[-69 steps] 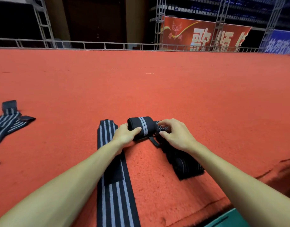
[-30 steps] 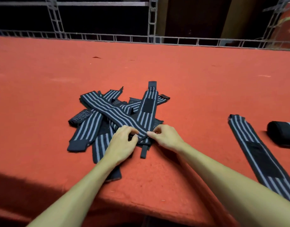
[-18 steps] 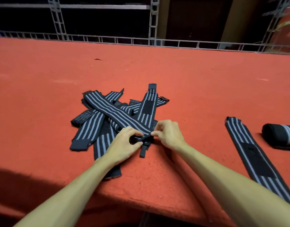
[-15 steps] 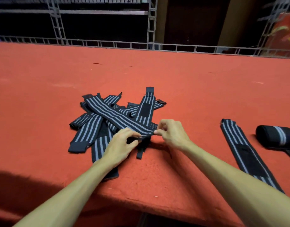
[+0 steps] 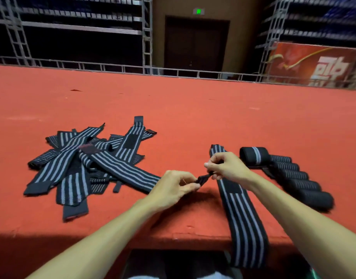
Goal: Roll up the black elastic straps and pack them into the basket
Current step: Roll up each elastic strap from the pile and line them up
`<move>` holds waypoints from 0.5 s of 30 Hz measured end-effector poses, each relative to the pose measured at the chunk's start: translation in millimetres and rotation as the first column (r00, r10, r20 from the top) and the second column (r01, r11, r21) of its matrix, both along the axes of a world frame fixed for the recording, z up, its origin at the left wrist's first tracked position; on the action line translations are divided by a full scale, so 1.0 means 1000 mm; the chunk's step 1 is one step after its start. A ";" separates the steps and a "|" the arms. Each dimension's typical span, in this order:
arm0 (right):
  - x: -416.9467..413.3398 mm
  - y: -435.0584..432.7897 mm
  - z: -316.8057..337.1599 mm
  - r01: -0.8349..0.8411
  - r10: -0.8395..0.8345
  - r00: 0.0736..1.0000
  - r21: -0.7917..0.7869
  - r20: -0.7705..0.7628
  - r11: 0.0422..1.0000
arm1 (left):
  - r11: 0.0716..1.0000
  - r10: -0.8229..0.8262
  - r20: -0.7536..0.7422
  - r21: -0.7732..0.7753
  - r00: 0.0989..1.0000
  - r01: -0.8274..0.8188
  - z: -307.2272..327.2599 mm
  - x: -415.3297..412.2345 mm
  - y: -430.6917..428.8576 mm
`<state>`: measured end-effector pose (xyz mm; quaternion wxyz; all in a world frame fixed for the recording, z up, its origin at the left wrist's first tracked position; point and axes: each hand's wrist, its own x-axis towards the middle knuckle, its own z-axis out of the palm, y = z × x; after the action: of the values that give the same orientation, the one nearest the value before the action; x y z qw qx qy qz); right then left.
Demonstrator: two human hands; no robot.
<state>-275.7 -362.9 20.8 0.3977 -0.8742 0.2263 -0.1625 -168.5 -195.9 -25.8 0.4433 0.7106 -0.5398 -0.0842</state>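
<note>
Red carpet covers a broad worktop (image 5: pixel 193 109); behind it stand metal trusses (image 5: pixel 147 33), a dark door (image 5: pixel 195 43) and a red banner (image 5: pixel 313 65). A pile (image 5: pixel 72 168) of black, grey-striped straps lies at left. One strap (image 5: pixel 124 170) trails out of the pile to the right. Both hands hold its narrow end tab raised just off the carpet. The left hand (image 5: pixel 173 188) pinches it between thumb and fingertips; the right hand (image 5: pixel 227 168) pinches the tip, its other fingers curled.

Half a second ago the same pinch sat at the pile's near edge. Since then the end has been drawn rightward, clear of the heap, and the strap has slid partway out. That likely means a fresh strap has been picked and rolling is about to start from this end.

Just right of the hands a flat strap (image 5: pixel 239 214) lies unrolled, drooping over the worktop's front edge. Beyond it a row of finished rolls (image 5: pixel 289 178) sits side by side. No basket is clearly in view, so packing appears not yet begun.
</note>
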 end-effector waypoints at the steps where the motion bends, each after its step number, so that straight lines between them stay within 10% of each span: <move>1: -0.010 -0.005 0.000 -0.003 0.002 0.998 -0.011 -0.055 1.000 | 0.997 -0.063 0.025 0.038 0.998 0.062 0.000 -0.012 -0.006; 7: -0.029 -0.014 -0.012 -0.097 -0.030 0.935 -0.335 -0.355 0.937 | 0.921 -0.283 0.096 0.305 0.954 0.243 -0.008 -0.034 -0.007; 15: 0.060 0.047 -0.020 -0.246 0.123 0.943 -0.401 -0.310 0.882 | 0.958 0.247 0.130 0.116 0.960 -0.262 -0.014 0.069 0.063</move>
<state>-215.6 -315.6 0.7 0.1713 -0.9722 0.1524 -0.0466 -99.8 -132.7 -39.8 0.3710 0.8056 -0.4614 -0.0210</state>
